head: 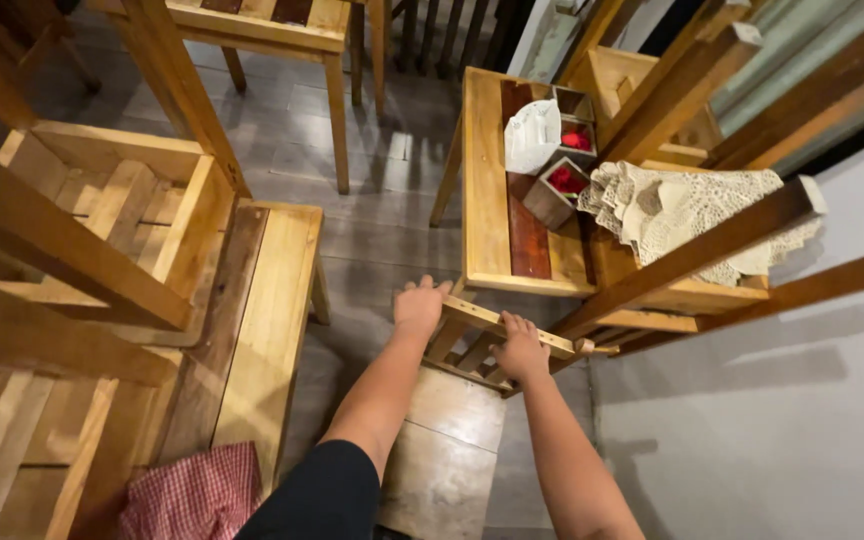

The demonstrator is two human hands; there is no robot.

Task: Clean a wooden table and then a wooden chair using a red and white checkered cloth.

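Both hands grip the top rail of a wooden chair (472,345) at about 6 o'clock of the frame centre, the person looking down on it. Left hand (420,305) palm down, fingers curled over the rail's left end, clamped on it, thumb side hidden; forearm runs down to 7 o'clock into a black sleeve (317,495). Right hand (520,350) also palm down, fingers wrapped over the rail near its middle, closed on the wood; bare forearm exits at 5 o'clock. The rail passes under both palms, running from 10 to 4 o'clock, the hands near each other but apart. The chair's back slats show just below the rail between the hands; its pale seat (447,450) lies at 6 o'clock of the hands, between the two forearms. At 12 to 1 o'clock of the hands, just beyond the rail, stands a wooden table (487,200) with a dark centre strip. On it are a white napkin holder (532,135), small wooden boxes with red contents (564,180) and cream lace mats (682,210). An upturned chair's legs (692,250) cross over the table at 2 o'clock. At 9 o'clock another table (267,300) carries an upturned chair (102,220); a red checked cloth (197,495) lies at 8 o'clock. Grey floor (372,230) between the tables.
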